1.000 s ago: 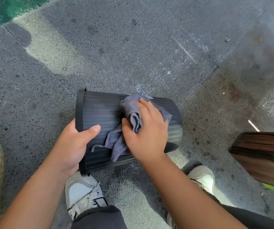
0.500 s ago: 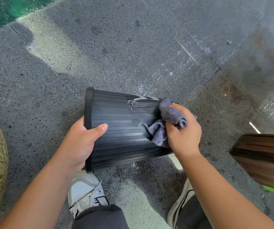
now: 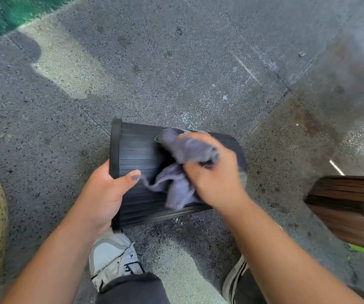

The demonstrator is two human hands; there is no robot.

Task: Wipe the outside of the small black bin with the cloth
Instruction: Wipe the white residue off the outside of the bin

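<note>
- Right now the small black bin [image 3: 137, 154] lies on its side on the speckled floor [image 3: 176, 62], rim end to the person's left, base end to the right, just ahead of the grey shoe [image 3: 113, 257].
- Left hand [image 3: 106, 194] has its grip closed over the rim [image 3: 115, 150], thumb laid across the ribbed wall, so it's what stops the bin turning.
- Right hand [image 3: 214, 174] has its grip bunched tight around the grey cloth [image 3: 183, 163]; hand + cloth are motion-blurred, pressed on the upper wall towards the base end.
- Risk 1: bin is round + on its side, so a hard sideways stroke could roll or skid it if the left grip loosens. Probably the main thing to watch.
- Risk 2: a loose tail of cloth hangs down near the left thumb; it could snag under that thumb or drag w/o wiping, leaving streaks.
- Risk 3: cloth is wadded, not flat, so contact patch is small; the grooves between ribs may get skipped.
- Risk 4: underside touching the floor is hidden; w/o rotating the bin it likely stays dirty.
- Look of the bin: matt black, fine ribs running along its length, thicker band at the rim, slight taper to the base. Pale smear peeks out at the top edge beside the cloth; can't tell if dirt or glare.
- Wooden plank-like thing [image 3: 352, 205] sits well apart on the right, no issue.
</note>
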